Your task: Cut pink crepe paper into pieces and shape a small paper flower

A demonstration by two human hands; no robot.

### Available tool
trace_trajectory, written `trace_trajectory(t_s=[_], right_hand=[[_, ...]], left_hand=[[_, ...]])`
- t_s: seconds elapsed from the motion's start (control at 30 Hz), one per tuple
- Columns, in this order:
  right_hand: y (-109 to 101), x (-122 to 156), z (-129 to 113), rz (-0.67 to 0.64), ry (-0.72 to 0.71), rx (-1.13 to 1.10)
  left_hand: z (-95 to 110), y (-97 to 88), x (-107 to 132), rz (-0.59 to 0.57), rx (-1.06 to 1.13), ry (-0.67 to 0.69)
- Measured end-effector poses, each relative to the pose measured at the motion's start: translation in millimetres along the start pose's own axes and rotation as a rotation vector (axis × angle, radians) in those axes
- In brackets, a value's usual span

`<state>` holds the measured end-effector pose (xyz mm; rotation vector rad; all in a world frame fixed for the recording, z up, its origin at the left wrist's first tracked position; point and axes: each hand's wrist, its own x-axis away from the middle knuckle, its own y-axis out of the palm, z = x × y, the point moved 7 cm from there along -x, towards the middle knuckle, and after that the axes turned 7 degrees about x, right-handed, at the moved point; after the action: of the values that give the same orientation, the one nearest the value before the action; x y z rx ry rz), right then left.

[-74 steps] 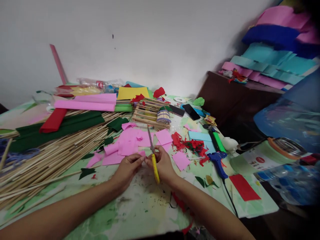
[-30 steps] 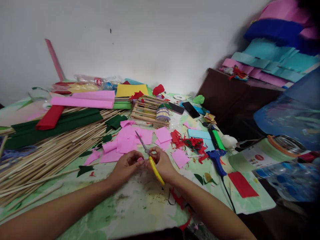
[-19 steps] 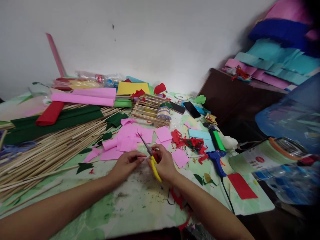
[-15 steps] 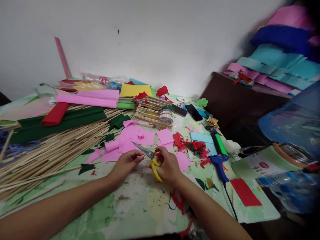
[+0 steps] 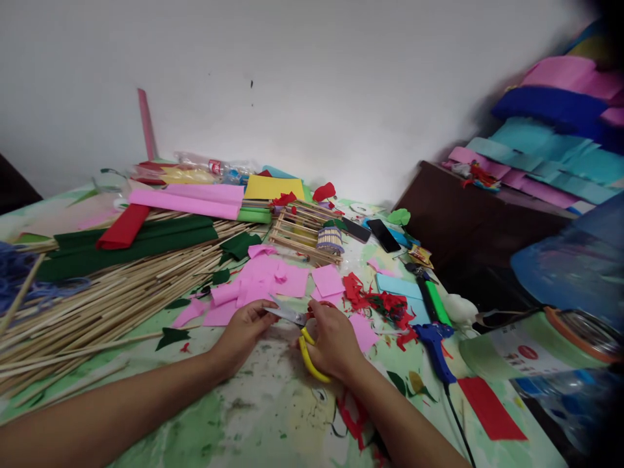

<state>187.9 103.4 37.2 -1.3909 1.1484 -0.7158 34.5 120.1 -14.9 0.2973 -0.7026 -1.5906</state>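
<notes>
My right hand (image 5: 334, 339) grips yellow-handled scissors (image 5: 298, 323), whose blades point left towards my left hand (image 5: 244, 328). The left hand's fingers are curled and pinched at the blade tips; whatever they hold is too small to make out. Both hands rest low over the green-patterned table (image 5: 273, 409). Just beyond them lies a heap of pink paper squares (image 5: 266, 283), and to the right of those, red paper scraps (image 5: 377, 300).
A bundle of thin wooden sticks (image 5: 112, 296) covers the left of the table, with dark green, red and pink paper rolls (image 5: 188, 201) behind. A blue glue gun (image 5: 436, 341), a green cutter (image 5: 436, 302), two phones (image 5: 383, 234) and a stick frame (image 5: 302, 227) lie right and back.
The scissors have swung from pointing away to pointing left towards my left hand. The small pink piece pinched earlier in the left fingers no longer shows. The view has shifted slightly.
</notes>
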Motion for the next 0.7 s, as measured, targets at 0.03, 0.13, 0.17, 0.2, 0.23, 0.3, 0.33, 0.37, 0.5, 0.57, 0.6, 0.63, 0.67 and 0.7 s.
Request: trace_trajectory(t_s=[0.03,0.13,0.17,0.2,0.23,0.3,0.33,0.37,0.5,0.57,0.6,0.63,0.67,0.7], right_hand=[[0.4,-0.1,0.0,-0.006,0.0,-0.007],[1.1,-0.1,-0.3,-0.02,-0.008,-0.017],[1.2,-0.1,-0.6,-0.024,-0.012,-0.015],[1.3,0.0,-0.9,-0.03,-0.015,-0.012],[1.4,0.0,-1.1,-0.036,-0.017,-0.008],[1.6,0.1,-1.5,-0.049,-0.021,0.003],[1.6,0.1,-1.6,-0.054,-0.021,0.009],[1.6,0.1,-1.6,-0.059,-0.022,0.014],[1.8,0.5,-2.3,-0.069,-0.031,0.02],[1.8,0.8,-2.6,-0.068,-0.036,0.02],[1.9,1.0,-2.7,-0.068,-0.037,0.02],[2.1,1.1,-2.6,-0.07,-0.036,0.02],[2.4,1.2,-2.5,-0.075,-0.035,0.021],[2.8,1.3,-2.5,-0.081,-0.034,0.021]], left_hand=[[-0.1,0.0,0.0,0.0,0.001,-0.002],[-0.4,0.3,0.0,0.004,-0.007,-0.01],[-0.2,0.9,0.1,0.001,-0.012,-0.011],[0.3,1.7,0.2,-0.004,-0.018,-0.01],[1.0,2.4,0.4,-0.008,-0.024,-0.006],[2.5,3.4,0.7,-0.014,-0.03,0.006],[3.2,3.4,0.8,-0.014,-0.029,0.012],[3.5,3.3,0.9,-0.014,-0.028,0.016],[2.7,1.7,0.5,-0.02,-0.033,0.018],[2.5,0.9,0.4,-0.031,-0.035,0.026],[2.3,0.7,0.3,-0.038,-0.036,0.028],[1.9,0.8,0.3,-0.046,-0.035,0.026],[1.4,1.0,0.3,-0.053,-0.034,0.022],[0.8,1.3,0.4,-0.057,-0.032,0.015]])
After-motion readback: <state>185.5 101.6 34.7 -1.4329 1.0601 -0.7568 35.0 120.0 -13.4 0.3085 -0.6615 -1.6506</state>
